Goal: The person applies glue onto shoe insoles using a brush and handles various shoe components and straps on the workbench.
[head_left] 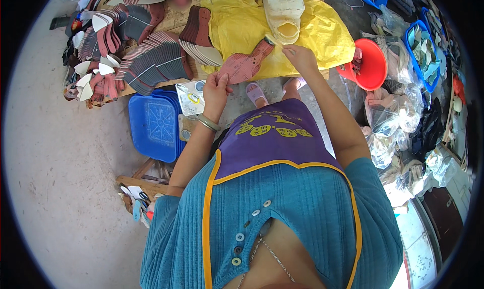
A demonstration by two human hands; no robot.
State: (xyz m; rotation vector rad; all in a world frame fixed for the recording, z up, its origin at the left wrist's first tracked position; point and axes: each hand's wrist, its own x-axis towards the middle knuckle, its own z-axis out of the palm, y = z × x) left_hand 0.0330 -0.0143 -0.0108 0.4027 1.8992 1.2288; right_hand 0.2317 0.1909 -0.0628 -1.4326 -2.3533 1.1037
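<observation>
My left hand [218, 91] is closed on the wide end of a reddish-brown shoe insole [243, 67]. The insole's narrow, darker end points up and to the right, toward a cut-open whitish plastic jug [284, 11] with a yellow-stained mouth. My right hand [301, 58] is just below that mouth, its thumb and forefinger pinched together by the insole's narrow tip. A thin pale thing shows near those fingertips, too small to name. Beneath lies a yellow plastic sheet [327, 32] spread over the table.
Fanned stacks of insoles [156, 62] cover the table's left side. A red bucket [370, 62] with scraps stands to the right, near clear plastic bags [388, 112]. Blue nested crates [154, 127] sit at lower left, and another blue crate [422, 54] with pieces is far right.
</observation>
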